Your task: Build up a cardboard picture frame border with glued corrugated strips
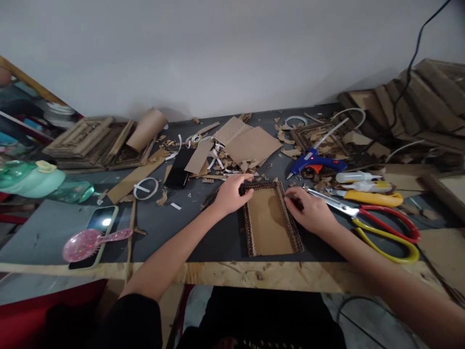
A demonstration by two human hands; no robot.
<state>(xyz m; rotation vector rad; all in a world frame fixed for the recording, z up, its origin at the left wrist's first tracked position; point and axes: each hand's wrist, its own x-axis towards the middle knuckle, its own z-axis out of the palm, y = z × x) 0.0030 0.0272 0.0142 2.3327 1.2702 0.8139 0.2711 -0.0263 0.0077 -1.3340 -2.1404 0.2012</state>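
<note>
The frame (271, 220) is made of cardboard and lies flat near the front edge of the bench (203, 237), about in the middle. It looks very light and a bit bendy. Its ridged rim looks easy to crush or pull off, so I think soft, flat fingers on the rim are best, one hand on each side.

The left hand (230, 194) is at the frame's far left corner. Its fingers are curled together and pinch the top rim. The right hand (310, 211) rests on the right rim. Its fingers are bent and close together, pressing on the strip there.

Just to the right of that hand lie big scissors (381, 225) with red and yellow handles, blades pointing at the frame. They sit very near. Behind them are a yellow knife (374, 198), a small bottle (358, 177) and a blue glue gun (314, 162).

Behind the frame are cardboard sheets (247, 143) and lots of scraps. A black phone (179, 167) lies to the left of them. Near the front left corner a pink brush (90, 242) rests on another phone (98, 228). More frames (90, 140) are stacked at the back left.
</note>
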